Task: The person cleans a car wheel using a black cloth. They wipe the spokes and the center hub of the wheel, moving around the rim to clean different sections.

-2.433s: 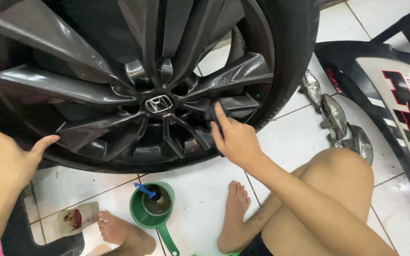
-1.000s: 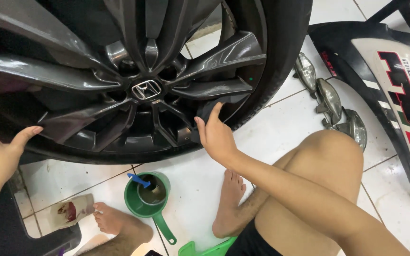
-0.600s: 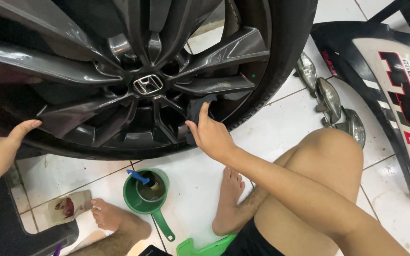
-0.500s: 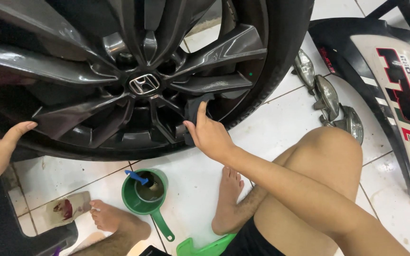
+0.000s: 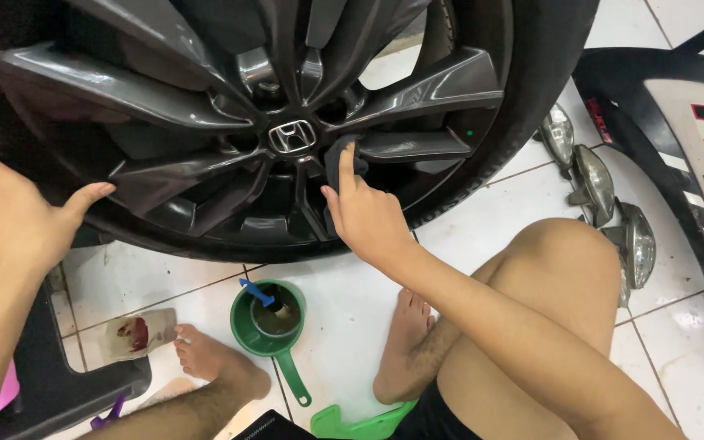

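1. A dark cloth [image 5: 344, 163] was held by the right hand [image 5: 368, 224] against the wheel [image 5: 230, 122], pressed into the recess between two spokes just right of the hub emblem [image 5: 292, 137]; the fingers were closed on the cloth, with the index finger laid straight along it.
2. The left hand [image 5: 10, 224] was rested open on the lower left rim, fingers released and thumb spread; nothing was held in it.
3. Judgement on method: the wipe would best be done with the cloth pushed deep into each recess and drawn outward along the spoke, the wheel being steadied by the left hand; the cloth should be refolded to a clean face once soiled.
4. Count on the tiled floor [image 5: 344, 326]: one green dipper [image 5: 270, 330] holding one brush with a blue handle [image 5: 256, 293], standing between the two bare feet; one small flat packet [image 5: 136, 334] beside the left foot; one dark stool [image 5: 59, 375]; one green plastic item [image 5: 352, 424], partly hidden.
5. To the right, three lamp units [image 5: 592, 179] and one fairing panel [image 5: 694, 163] were noted, well apart from the hands.
6. One wheel and one cloth were in view.
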